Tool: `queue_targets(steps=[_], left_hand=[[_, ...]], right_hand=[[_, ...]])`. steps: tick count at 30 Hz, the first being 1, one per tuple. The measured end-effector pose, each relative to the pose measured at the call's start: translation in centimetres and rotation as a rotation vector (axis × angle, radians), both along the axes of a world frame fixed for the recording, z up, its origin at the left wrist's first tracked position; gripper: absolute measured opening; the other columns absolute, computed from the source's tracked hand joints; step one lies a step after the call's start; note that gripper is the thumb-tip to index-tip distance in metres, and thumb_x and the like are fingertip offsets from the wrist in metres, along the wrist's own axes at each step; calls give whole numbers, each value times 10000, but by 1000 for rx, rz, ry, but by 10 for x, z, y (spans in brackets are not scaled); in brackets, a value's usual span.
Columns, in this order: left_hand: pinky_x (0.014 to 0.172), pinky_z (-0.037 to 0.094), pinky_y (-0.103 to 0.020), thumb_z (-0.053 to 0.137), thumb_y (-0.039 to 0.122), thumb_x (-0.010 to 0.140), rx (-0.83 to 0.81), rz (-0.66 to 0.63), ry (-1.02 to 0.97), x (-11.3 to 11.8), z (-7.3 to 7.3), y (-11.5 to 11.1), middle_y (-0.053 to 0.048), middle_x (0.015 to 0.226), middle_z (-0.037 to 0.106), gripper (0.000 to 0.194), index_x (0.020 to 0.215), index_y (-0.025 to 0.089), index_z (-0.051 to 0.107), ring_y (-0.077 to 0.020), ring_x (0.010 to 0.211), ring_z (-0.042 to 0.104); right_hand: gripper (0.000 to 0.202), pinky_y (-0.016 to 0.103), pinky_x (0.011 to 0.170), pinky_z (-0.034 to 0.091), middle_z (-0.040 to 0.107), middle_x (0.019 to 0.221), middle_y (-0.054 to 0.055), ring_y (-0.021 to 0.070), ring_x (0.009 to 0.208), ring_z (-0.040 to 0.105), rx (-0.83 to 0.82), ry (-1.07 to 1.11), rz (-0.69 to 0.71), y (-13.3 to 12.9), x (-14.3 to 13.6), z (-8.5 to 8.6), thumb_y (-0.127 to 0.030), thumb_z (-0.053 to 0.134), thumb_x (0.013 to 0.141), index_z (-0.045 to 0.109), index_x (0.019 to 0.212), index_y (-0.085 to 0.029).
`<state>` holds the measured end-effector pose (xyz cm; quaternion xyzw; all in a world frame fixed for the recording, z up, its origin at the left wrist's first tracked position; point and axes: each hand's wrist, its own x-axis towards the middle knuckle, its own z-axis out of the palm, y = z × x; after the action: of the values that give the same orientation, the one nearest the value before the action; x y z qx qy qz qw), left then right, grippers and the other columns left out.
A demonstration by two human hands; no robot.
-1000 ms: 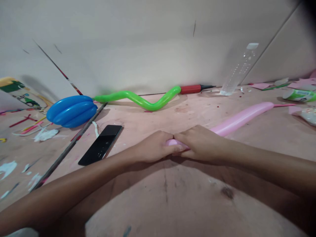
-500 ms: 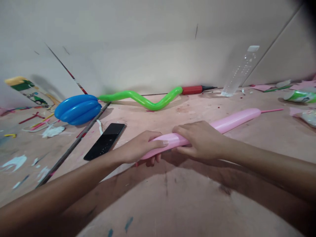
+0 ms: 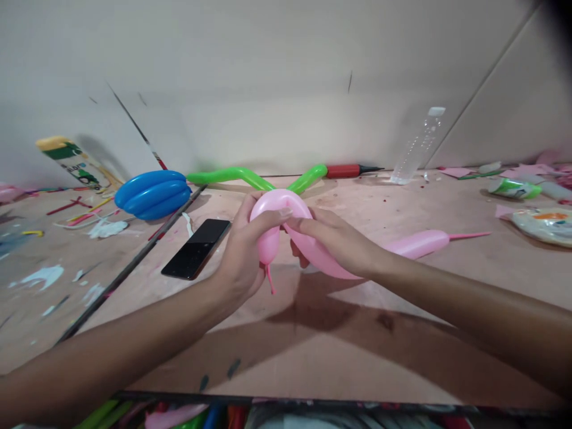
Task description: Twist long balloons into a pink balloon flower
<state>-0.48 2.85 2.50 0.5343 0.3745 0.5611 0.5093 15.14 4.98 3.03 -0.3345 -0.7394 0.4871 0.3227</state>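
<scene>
A long pink balloon (image 3: 322, 257) is bent into an arch near its knotted end, and the knot hangs down beside my left palm. My left hand (image 3: 245, 247) is closed round the left side of the bend, its thumb lying across the balloon. Against the right side of the bend my right hand (image 3: 339, 241) is closed, with thumb and fingers pinching the balloon. The rest of the balloon runs under my right wrist and ends in a thin uninflated tip at the right. Behind the bend lies a green balloon (image 3: 223, 174), partly hidden by it.
A black phone (image 3: 196, 249) and a blue balloon bundle (image 3: 152, 195) lie left. At the wall are a red pump (image 3: 343, 171), a clear bottle (image 3: 417, 146) and a patterned pack (image 3: 78, 164). A green-white wrapper (image 3: 515, 188) is right. Colored items show below the table edge.
The pink balloon, nearly straight before, is now bent into an arch between my hands. My hands have drawn closer together, and the view has shifted, showing the table's front edge.
</scene>
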Motion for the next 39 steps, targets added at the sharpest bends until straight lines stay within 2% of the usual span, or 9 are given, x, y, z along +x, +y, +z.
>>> queue_targets(steps=[3, 6, 13, 18, 23, 28, 32, 36, 39], left_hand=[[548, 455, -284, 656, 232, 707, 36, -58, -221, 1, 3, -2, 19, 697, 580, 258, 951, 197, 581, -137, 549, 546], [645, 509, -299, 680, 152, 673, 109, -33, -259, -4, -1, -3, 14, 745, 630, 338, 1000, 197, 610, -157, 641, 615], [760, 520, -282, 653, 113, 651, 198, 175, -138, -23, -18, 5, 1, 882, 718, 365, 1003, 207, 679, -182, 819, 664], [720, 544, -330, 510, 161, 637, 270, 165, -207, -23, -17, 7, -61, 845, 741, 280, 855, 201, 681, -260, 905, 696], [821, 578, -402, 555, 218, 727, 222, 138, -180, -12, -30, -3, -90, 961, 760, 256, 945, 187, 685, -290, 960, 718], [870, 577, -400, 612, 448, 913, 70, 135, -304, -1, -44, -8, -89, 1049, 767, 307, 1121, 223, 620, -262, 1018, 727], [811, 587, -395, 666, 492, 858, -115, 80, -352, -1, -41, -8, -117, 1062, 772, 370, 1067, 192, 610, -263, 897, 747], [789, 574, -327, 685, 429, 823, -138, 136, -335, -3, -34, -7, -113, 920, 787, 296, 928, 159, 625, -237, 854, 742], [804, 574, -330, 695, 454, 831, -144, 102, -336, -3, -35, -8, -101, 929, 790, 336, 996, 167, 639, -233, 878, 742]], right_hand=[[283, 293, 666, 487, 624, 746, 0, 157, 674, 598, -81, 164, 32, -1, -5, 2, -464, 525, 969, 583, 888, -199], [321, 283, 626, 468, 601, 713, -17, 146, 640, 578, -40, 202, -33, -1, -9, 1, -516, 571, 951, 605, 920, -199], [367, 294, 639, 461, 633, 791, -9, 155, 678, 595, 153, 66, -186, -2, -7, -14, -556, 596, 935, 644, 1040, -207], [422, 363, 810, 478, 708, 1026, 76, 231, 916, 637, 212, -128, -86, -9, -13, -31, -571, 525, 977, 646, 1123, -194], [474, 412, 910, 472, 698, 1176, 97, 254, 1030, 638, 169, -74, -9, -13, -26, -48, -577, 458, 1011, 595, 1266, -202], [439, 414, 964, 463, 689, 1226, 90, 257, 1105, 631, 124, -14, -84, -13, -26, -52, -565, 459, 1015, 594, 1236, -210], [409, 420, 943, 469, 705, 1161, 84, 264, 1052, 649, 82, -82, -54, -15, -24, -49, -557, 436, 1022, 627, 1138, -215], [402, 427, 951, 456, 708, 1121, 89, 266, 1045, 645, 80, -129, 16, -19, -23, -48, -513, 400, 1037, 634, 1141, -204], [330, 421, 952, 444, 695, 1174, 86, 263, 1075, 628, 73, -135, 18, -19, -23, -45, -426, 422, 1024, 637, 1140, -203]])
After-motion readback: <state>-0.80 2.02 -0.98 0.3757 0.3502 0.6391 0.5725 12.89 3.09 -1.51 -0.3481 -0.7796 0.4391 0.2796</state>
